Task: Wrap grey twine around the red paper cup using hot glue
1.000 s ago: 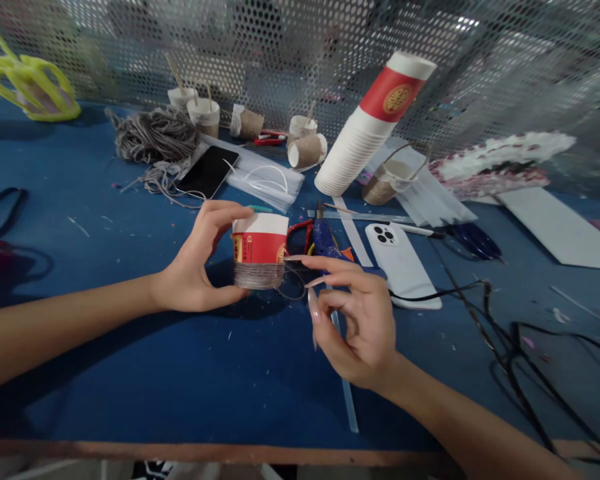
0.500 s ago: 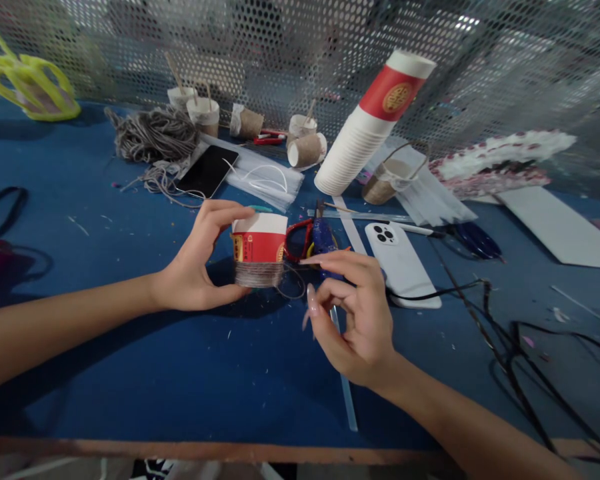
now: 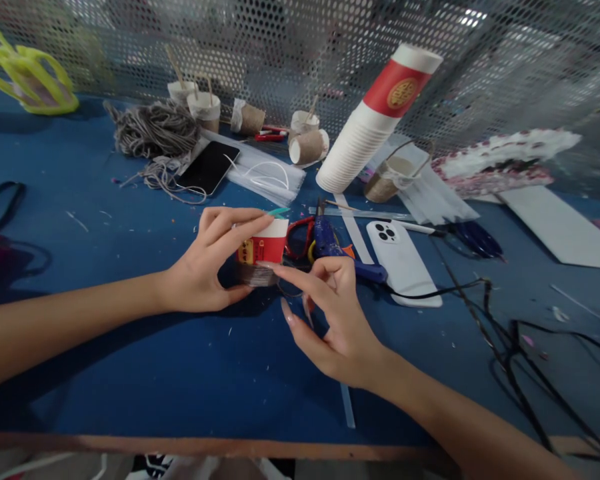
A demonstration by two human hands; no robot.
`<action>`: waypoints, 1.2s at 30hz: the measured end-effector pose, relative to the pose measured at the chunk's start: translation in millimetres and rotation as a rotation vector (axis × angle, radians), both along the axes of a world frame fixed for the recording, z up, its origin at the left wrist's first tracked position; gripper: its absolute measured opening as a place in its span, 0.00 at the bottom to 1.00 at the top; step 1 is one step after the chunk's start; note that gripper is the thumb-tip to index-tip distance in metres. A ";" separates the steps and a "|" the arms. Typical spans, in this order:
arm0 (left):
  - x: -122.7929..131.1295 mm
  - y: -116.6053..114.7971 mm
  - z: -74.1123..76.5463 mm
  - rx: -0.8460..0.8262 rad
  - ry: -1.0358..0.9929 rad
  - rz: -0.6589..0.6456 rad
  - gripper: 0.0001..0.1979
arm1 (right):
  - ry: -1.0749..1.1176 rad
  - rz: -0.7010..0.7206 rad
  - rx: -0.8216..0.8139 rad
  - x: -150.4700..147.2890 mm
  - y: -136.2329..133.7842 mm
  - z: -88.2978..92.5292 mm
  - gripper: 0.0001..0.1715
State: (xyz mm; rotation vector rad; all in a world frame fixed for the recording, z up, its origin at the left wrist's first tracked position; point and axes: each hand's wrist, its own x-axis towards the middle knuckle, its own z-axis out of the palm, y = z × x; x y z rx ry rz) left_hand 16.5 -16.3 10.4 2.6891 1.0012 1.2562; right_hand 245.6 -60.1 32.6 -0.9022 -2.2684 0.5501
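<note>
My left hand (image 3: 205, 260) grips a red-and-white paper cup (image 3: 276, 248) from its left side, fingers over the top and thumb beneath. Grey cord (image 3: 260, 275) is wound around the lower band of the cup, and a loose strand trails to its right. With the index finger stretched out, my right hand (image 3: 335, 313) touches the cup's side at the upper edge of the cord; its thumb is apart. A small teal piece (image 3: 279, 212) shows by my left fingertips. Just behind lie a blue glue gun (image 3: 324, 237) and red-handled scissors (image 3: 296, 245).
A tall stack of paper cups (image 3: 360, 140) leans at the back. Grey cord in a bundle (image 3: 153, 130), a black phone (image 3: 210, 167) and several small wrapped cups lie back left. A white phone (image 3: 403, 263) and a black cable (image 3: 510, 353) are on the right.
My right hand has moved left, and its index finger has come onto the cup's side. My left fingers have shifted further over the cup, which has turned slightly.
</note>
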 end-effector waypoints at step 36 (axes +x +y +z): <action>-0.1 0.1 -0.5 0.050 0.040 -0.066 0.40 | 0.208 -0.153 0.032 0.0 3.3 -5.5 0.21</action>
